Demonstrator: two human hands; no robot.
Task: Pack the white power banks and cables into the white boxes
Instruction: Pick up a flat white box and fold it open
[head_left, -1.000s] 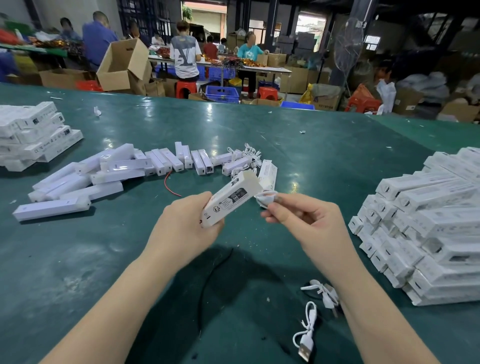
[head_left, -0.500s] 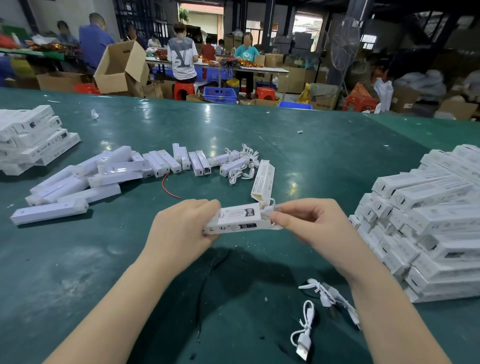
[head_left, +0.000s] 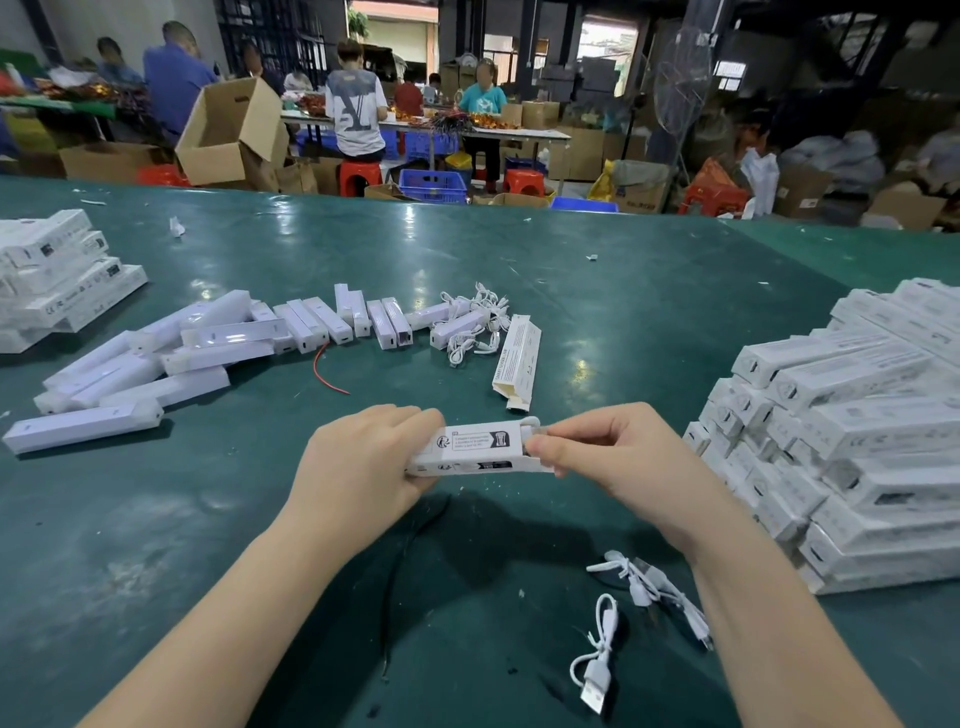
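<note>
Green bench (head_left: 623, 312) carries everything. R side: big stack of white boxes (head_left: 857, 441); smaller stack (head_left: 57, 280) far L. Loose power banks (head_left: 171, 358) strewn across mid-L, w/ cable bundle (head_left: 475, 325) & one open box (head_left: 517, 361) beside them. Centre, just above bench: box (head_left: 475, 448) held level btwn both hands. L hand (head_left: 363, 462) grips its L end; R hand (head_left: 618, 457) pinches at the R end, where a cable loop shows. More cables (head_left: 623, 623) near R forearm
</note>
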